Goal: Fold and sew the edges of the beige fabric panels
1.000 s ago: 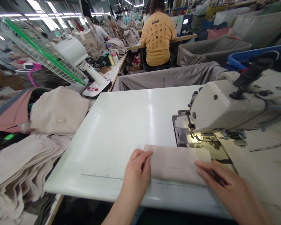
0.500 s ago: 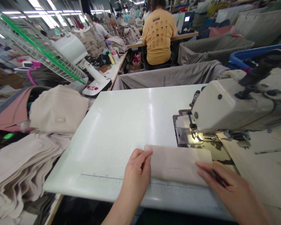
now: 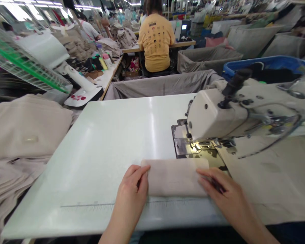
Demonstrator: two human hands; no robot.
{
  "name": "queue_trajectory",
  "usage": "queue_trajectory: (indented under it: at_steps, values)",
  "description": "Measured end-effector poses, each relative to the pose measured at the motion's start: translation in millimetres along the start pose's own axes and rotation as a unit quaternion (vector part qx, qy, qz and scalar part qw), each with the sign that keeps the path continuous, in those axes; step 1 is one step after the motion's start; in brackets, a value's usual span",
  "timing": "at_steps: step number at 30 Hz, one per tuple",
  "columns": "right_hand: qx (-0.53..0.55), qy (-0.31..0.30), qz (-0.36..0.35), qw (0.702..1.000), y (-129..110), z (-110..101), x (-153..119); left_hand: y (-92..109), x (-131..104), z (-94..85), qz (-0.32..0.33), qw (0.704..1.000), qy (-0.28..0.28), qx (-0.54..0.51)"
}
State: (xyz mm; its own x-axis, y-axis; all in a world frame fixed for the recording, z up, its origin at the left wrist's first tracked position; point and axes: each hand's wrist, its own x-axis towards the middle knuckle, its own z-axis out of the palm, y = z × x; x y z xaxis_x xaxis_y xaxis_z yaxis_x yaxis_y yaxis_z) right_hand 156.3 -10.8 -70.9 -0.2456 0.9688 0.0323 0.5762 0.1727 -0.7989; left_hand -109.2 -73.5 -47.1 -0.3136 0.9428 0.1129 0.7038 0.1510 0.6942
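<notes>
A folded beige fabric piece (image 3: 174, 178) lies on the white sewing table (image 3: 112, 135), in front of the sewing machine (image 3: 213, 115). My left hand (image 3: 134, 186) pinches its left end between thumb and fingers. At the opposite end, my right hand (image 3: 220, 188) grips the fabric with thumb and forefinger. Something slim and dark shows inside the right palm, mostly hidden by the fingers. Just beyond the fabric's far edge sits the lit needle plate and presser foot (image 3: 200, 146); the fabric is not under the foot.
Stacked beige fabric pieces (image 3: 27, 125) lie along the left side, near a white fan (image 3: 43, 51) with a green-rimmed guard. More beige cloth (image 3: 274, 176) spreads right of the needle. Behind the table are a grey cloth-lined bin (image 3: 162, 84), a blue tub (image 3: 269, 62) and a seated person (image 3: 156, 42).
The view has turned to the right, so the surroundings sit further left. Both hands keep hold of the fabric, which now lies straighter, its near edge roughly level.
</notes>
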Motion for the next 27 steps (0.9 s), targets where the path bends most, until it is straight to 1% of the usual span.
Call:
queue_trajectory:
  at_steps: [1, 11, 19, 27]
  values:
    - [0.006, 0.005, 0.008, 1.0, -1.0, -0.5, 1.1, -1.1, 1.0, -0.4, 0.004, 1.0, 0.002, 0.006]
    - [0.017, -0.021, 0.047, 0.999, -10.2, -0.4, 6.3, -1.2, 6.4, -2.1, 0.026, 0.999, 0.013, 0.045]
    - [0.022, -0.045, 0.08, 0.996, -9.7, -1.9, 9.3, -4.6, 5.3, -2.6, 0.03, 0.998, 0.012, 0.059]
    - [-0.005, -0.042, 0.078, 0.996, -14.4, -2.1, 12.3, -5.4, 6.2, -2.1, 0.039, 0.997, 0.02, 0.059]
